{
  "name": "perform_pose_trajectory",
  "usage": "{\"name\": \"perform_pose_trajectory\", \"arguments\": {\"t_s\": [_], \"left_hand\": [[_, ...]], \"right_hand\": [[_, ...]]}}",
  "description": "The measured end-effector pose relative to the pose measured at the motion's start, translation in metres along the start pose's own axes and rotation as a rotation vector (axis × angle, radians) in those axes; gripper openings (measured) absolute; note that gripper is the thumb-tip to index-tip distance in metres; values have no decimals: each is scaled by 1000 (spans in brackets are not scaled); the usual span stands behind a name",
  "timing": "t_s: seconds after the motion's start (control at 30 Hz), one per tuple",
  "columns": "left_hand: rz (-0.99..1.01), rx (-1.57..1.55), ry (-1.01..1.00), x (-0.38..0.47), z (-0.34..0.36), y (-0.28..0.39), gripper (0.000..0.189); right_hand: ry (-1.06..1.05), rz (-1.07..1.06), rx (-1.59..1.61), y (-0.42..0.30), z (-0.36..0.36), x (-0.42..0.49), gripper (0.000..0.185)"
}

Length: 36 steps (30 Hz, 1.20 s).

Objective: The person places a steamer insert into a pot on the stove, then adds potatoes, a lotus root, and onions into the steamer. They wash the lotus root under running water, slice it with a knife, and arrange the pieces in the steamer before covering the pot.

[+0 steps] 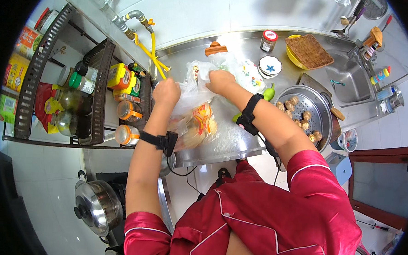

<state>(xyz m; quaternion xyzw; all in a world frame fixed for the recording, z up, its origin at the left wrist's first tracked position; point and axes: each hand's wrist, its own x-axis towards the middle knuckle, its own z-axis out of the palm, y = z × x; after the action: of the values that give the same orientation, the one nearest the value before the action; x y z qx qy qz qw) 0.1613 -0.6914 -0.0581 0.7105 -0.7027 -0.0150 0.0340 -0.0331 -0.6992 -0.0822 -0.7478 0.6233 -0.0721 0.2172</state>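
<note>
My left hand (pixel 166 93) is closed on the left side of a thin, translucent white plastic bag (pixel 195 87) above the steel counter. My right hand (pixel 221 82) grips the same bag farther right, so the film spreads between both fists. In front of the bag, nearer my body, lies a clear printed food package (pixel 198 125) with pale contents that I cannot make out. Behind and right of my right hand is another white bag with a floral print (pixel 251 75). Green peppers (pixel 269 93) lie beside my right forearm. Straps with small devices circle both forearms.
At right, a steel steamer tray (pixel 324 116) holds several brown round root vegetables. Beyond it are a cleaver on a board, a sink (pixel 351 80), a yellow basin under a woven tray (pixel 310 51), small bowls (pixel 270 66) and a jar (pixel 268 41). A condiment rack (pixel 100 97) stands left, above a lidded pot (pixel 98 205).
</note>
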Motion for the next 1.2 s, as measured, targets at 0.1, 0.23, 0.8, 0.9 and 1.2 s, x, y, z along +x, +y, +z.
{"name": "perform_pose_trajectory", "arguments": {"t_s": [0.1,0.23,0.8,0.9,1.2], "left_hand": [[634,-546,379,11,25,21,24],[328,-510,-315,31,66,20,31],[-145,58,-589,56,88,5,58],[-230,60,-648,62,100,0,67],[-576,-727,-849,88,53,-25,52]], "right_hand": [[159,-422,-358,-2,21,18,22],[-76,-634,-675,10,47,25,28],[-222,-386,-643,1,50,34,28],[-218,-221,-553,7,48,42,30],[-11,-81,-106,18,49,49,23]]}}
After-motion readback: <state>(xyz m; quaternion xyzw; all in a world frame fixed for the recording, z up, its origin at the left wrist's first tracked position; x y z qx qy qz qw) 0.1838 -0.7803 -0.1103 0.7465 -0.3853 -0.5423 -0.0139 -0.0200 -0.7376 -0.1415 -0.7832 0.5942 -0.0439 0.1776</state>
